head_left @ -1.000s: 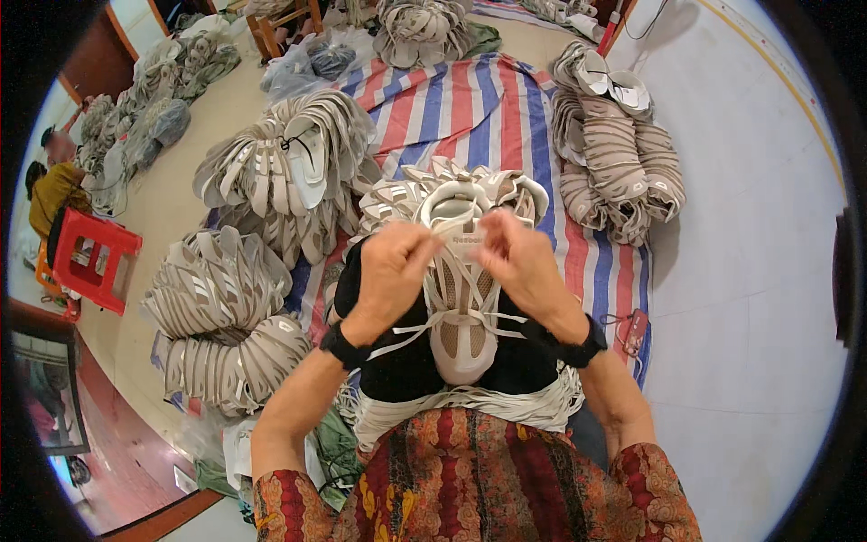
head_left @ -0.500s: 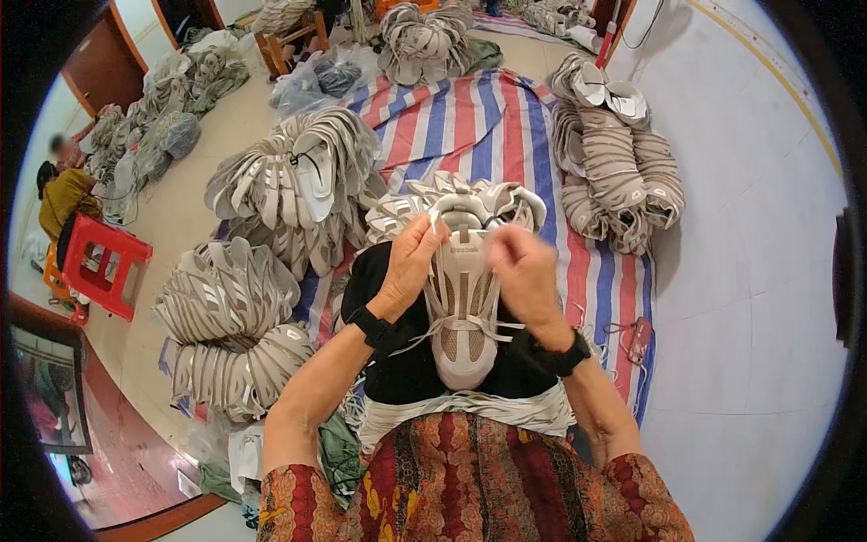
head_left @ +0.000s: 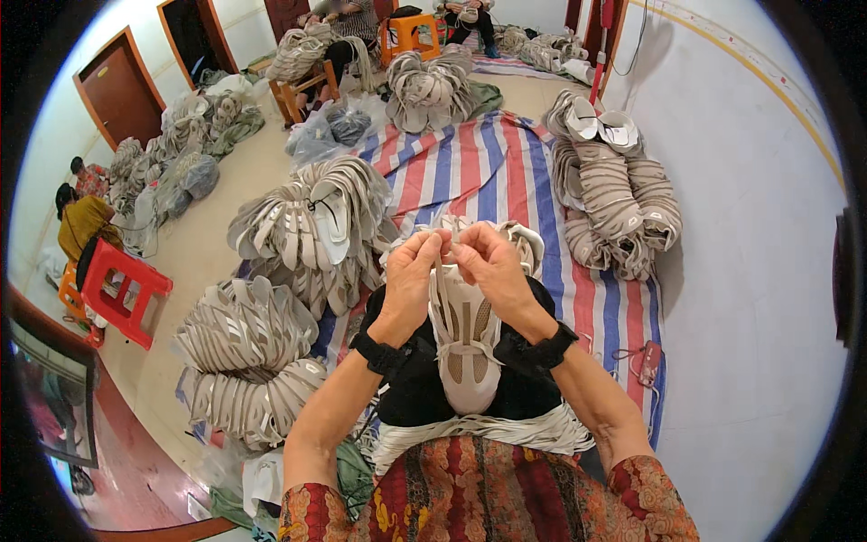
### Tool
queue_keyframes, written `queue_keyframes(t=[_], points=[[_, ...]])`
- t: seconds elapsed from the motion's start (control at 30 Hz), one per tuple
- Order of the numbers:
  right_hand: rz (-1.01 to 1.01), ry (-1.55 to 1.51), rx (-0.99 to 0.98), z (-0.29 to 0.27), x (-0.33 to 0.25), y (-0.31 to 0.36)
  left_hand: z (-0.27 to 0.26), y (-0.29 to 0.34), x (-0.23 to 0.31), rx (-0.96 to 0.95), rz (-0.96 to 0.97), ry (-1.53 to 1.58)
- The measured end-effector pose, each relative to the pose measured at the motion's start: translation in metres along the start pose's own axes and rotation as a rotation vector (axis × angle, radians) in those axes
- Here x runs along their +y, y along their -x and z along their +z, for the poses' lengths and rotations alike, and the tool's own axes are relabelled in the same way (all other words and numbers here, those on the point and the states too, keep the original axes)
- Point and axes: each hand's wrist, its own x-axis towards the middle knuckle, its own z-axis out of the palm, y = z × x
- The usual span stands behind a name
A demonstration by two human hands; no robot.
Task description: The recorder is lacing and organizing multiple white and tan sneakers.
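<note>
A beige shoe upper [head_left: 468, 390] with mesh panels rests toe toward me on the dark cloth over my lap. Above its opening, my left hand [head_left: 411, 280] pinches a pale shoelace [head_left: 439, 278] between thumb and fingers. Close beside it, my right hand [head_left: 498, 278] is also closed in a pinch at the lace; its fingertips nearly touch the left ones. Lace strands cross the front of the upper. More uppers [head_left: 529, 242] stand just behind my hands, partly hidden by them. A bundle of white laces [head_left: 488, 434] lies across my waist.
Stacked uppers flank me at left [head_left: 248, 330] and right [head_left: 623, 185] on a striped tarp [head_left: 461, 167]. A red stool [head_left: 125, 291] stands at the left. Small scissors-like red item [head_left: 647, 361] lies right. Other people [head_left: 86, 221] sit farther off.
My right hand, blurred before, has moved up and left to meet my left hand above the upper. The view has tilted up, so more of the far room shows.
</note>
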Motion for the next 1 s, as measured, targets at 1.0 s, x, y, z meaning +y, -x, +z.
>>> queue_keyframes(t=[1.0], points=[[0.246, -0.044, -0.259, 0.000, 0.020, 0.031, 0.001, 0.015, 0.004, 0.059, -0.001, 0.043]])
